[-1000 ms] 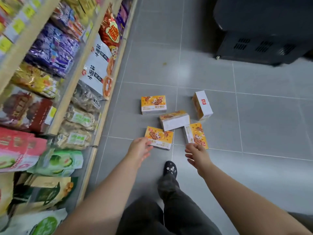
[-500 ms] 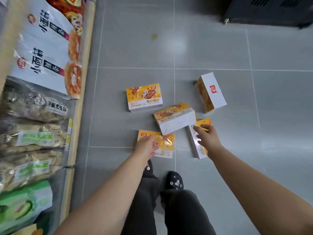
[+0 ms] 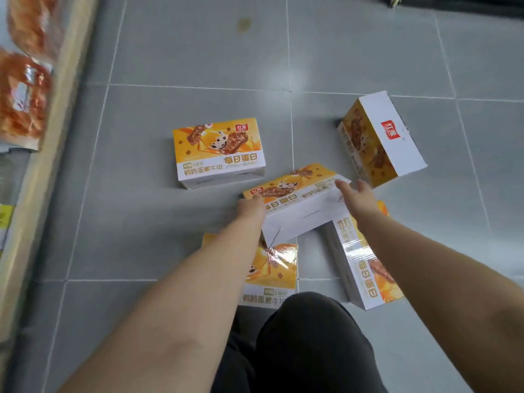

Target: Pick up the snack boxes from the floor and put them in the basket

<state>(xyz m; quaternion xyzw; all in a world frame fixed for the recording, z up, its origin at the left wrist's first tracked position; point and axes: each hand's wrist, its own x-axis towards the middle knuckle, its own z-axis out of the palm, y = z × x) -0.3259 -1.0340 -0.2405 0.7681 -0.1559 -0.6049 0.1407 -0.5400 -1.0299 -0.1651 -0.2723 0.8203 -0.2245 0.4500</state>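
On the grey tiled floor (image 3: 170, 52), five snack boxes lie scattered; no basket shows. Your left hand (image 3: 251, 209) and right hand (image 3: 358, 198) press the ends of the middle box (image 3: 295, 205). Squeeze evenly and lift it straight off the two near boxes.

A shop aisle: packaged snacks (image 3: 24, 95) line a wooden display shelf (image 3: 42, 177) beside a grey tiled floor (image 3: 184, 52) strewn with identical snack boxes (image 3: 218, 151).
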